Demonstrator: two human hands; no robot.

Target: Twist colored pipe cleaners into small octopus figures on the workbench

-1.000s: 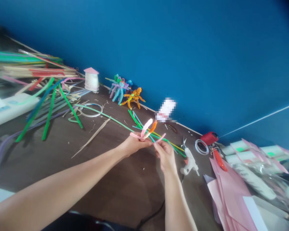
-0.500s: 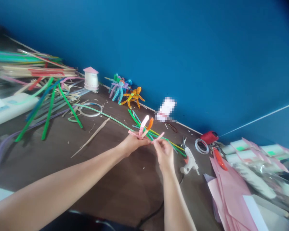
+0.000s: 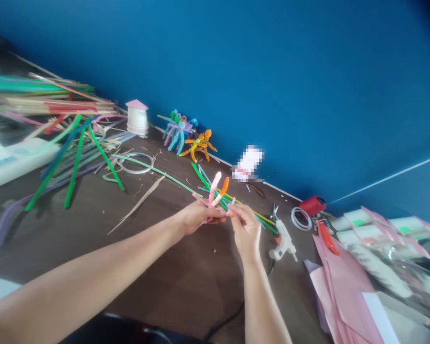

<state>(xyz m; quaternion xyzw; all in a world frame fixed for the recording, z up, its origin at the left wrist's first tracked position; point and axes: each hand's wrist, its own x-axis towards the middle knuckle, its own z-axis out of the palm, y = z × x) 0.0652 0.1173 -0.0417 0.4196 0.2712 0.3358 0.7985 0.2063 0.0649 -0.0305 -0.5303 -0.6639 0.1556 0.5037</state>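
My left hand (image 3: 199, 213) is closed around a small pipe cleaner figure (image 3: 214, 188) in pink with one orange-tipped limb; two of its limbs stick up above the fingers. My right hand (image 3: 246, 228) pinches a short pink and orange end of pipe cleaner (image 3: 231, 208) just right of the left fingertips. The fingers hide where that end joins the figure. Behind the hands, several green and yellow pipe cleaners (image 3: 261, 219) lie on the dark table (image 3: 186, 286). Finished-looking pipe cleaner figures, one of them orange (image 3: 199, 144), stand near the wall.
A white glue gun (image 3: 284, 243) lies right of my hands, with a red spool (image 3: 312, 206) and pink sheets (image 3: 344, 286) beyond. Bundles of pipe cleaners (image 3: 39, 86) and a small paper tower (image 3: 137, 117) are at the left. The blue wall (image 3: 272, 86) closes off the back.
My right hand has turned slightly, and its fingers have shifted over the pink end, of which less now sticks out. My left hand keeps hold of the figure.
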